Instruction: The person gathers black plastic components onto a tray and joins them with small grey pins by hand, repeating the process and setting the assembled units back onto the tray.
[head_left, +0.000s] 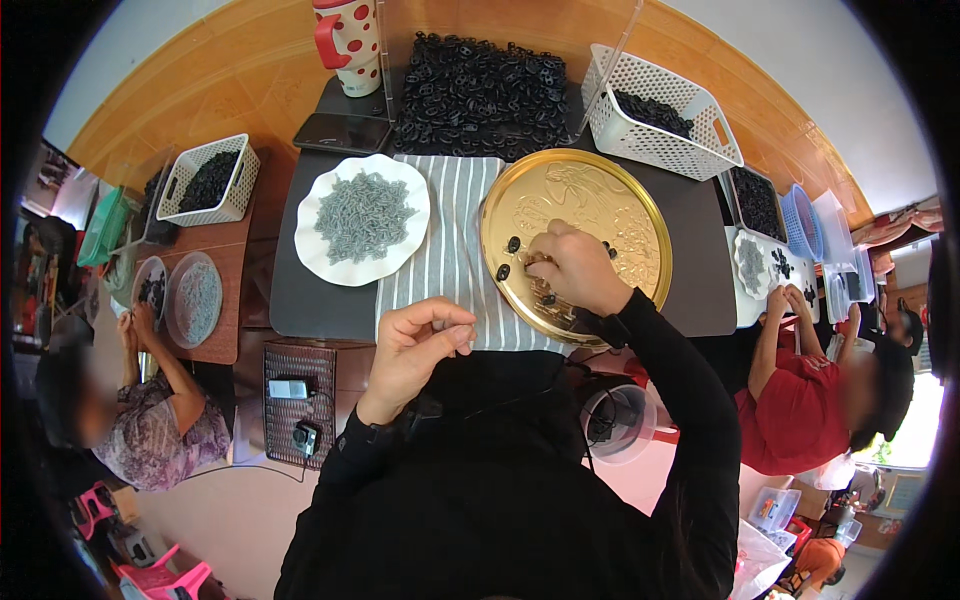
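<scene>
Above the striped cloth (pixel 440 270), at the table's near edge, my left hand (pixel 412 352) is closed, its thumb and fingertips pressed together. Whatever that pinch holds is too small or hidden to name. My right hand (pixel 575 265) reaches into a round gold tray (pixel 625 195) with its fingers bent down and closed near the tray's floor; their tips are partly hidden. Around it lie a few small black oval plastic pieces (pixel 503 271). To the left, a scalloped white plate (pixel 310 245) bears a heap of small grey pieces (pixel 366 218).
Behind the tray stand a clear bin of black plastic pieces (pixel 480 95) and a white perforated basket (pixel 700 148). A spotted tumbler (pixel 358 55) and a dark phone (pixel 340 132) are at back left. People work at tables on both sides; a bucket (pixel 625 430) stands below.
</scene>
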